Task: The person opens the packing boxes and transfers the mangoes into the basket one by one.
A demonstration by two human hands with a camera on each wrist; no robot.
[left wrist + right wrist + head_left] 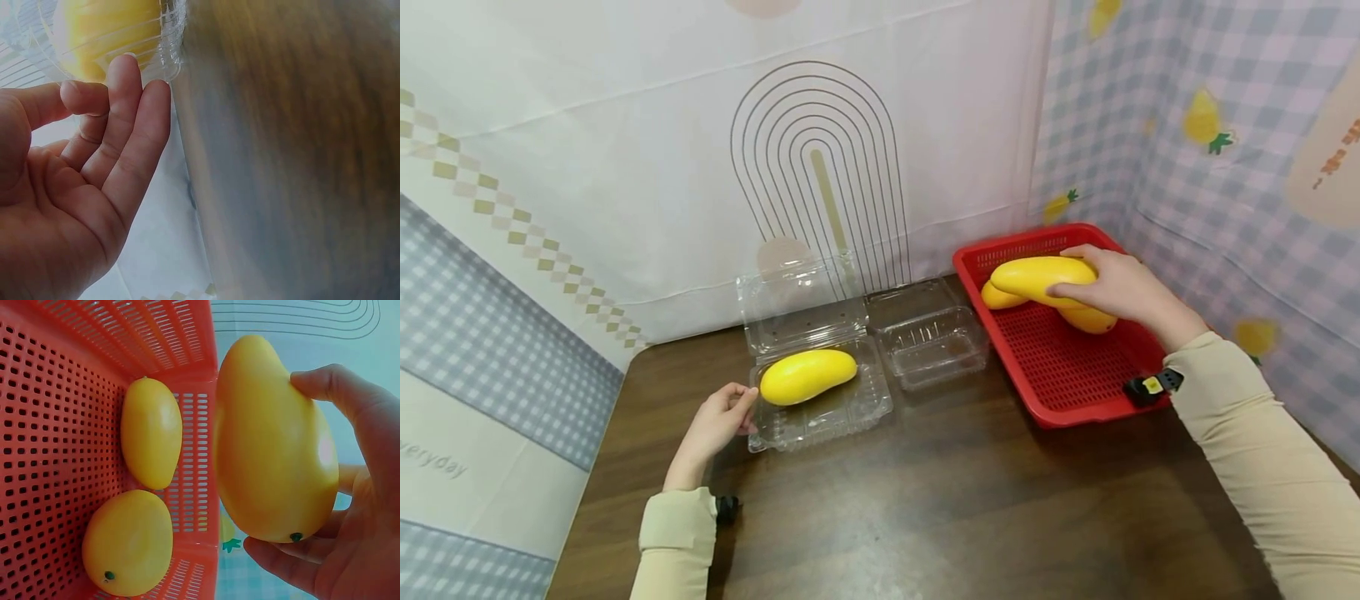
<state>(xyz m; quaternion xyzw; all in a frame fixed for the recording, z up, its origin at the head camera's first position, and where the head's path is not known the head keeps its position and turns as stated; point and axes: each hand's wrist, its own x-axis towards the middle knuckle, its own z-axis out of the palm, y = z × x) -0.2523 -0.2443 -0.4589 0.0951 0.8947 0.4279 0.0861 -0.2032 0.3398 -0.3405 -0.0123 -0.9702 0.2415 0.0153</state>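
Observation:
My right hand (1122, 287) holds a yellow mango (1033, 277) above the red basket (1037, 408), thumb on one side and fingers on the other. In the right wrist view, two more mangoes (152, 433) lie in the basket against its far wall. Another mango (808, 377) rests inside the open clear plastic box (872, 408), whose lid (801, 308) stands raised against the wall. At the box's left edge, my left hand (718, 423) pinches the rim between thumb and index finger. Its other fingers extend beside the box in the left wrist view.
A second, smaller clear plastic box (932, 350) stands open between the first box and the basket. The brown wooden table (880, 508) meets a cloth-covered wall (677, 208) behind them. Checked cloth (1247, 192) hangs close to the basket on the right.

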